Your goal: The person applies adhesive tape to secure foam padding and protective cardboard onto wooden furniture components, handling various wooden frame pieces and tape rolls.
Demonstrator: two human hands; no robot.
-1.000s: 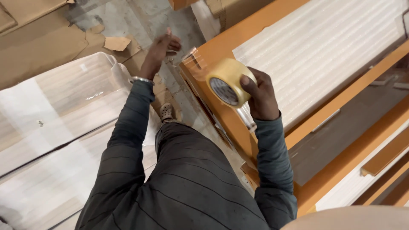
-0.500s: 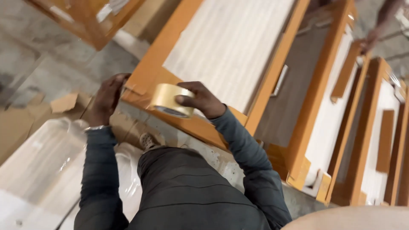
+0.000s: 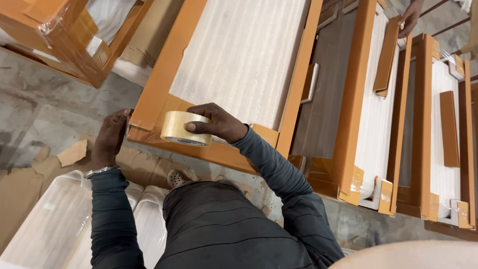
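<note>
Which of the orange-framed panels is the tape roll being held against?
The leftmost big panel, with ribbed white wrap: the right hand holds the tape roll at its near corner, left hand beside it. The others lie farther right.

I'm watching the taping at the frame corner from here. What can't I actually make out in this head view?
- Tape roll: its free end, hidden behind the right hand.
- Orange frame: the near corner's outer face, covered by the left hand.
- Left fingers: their tips curl out of sight round that corner.
- Other person's hand: cut off by the top edge.
- Floor under the frame: blocked by the frame.
</note>
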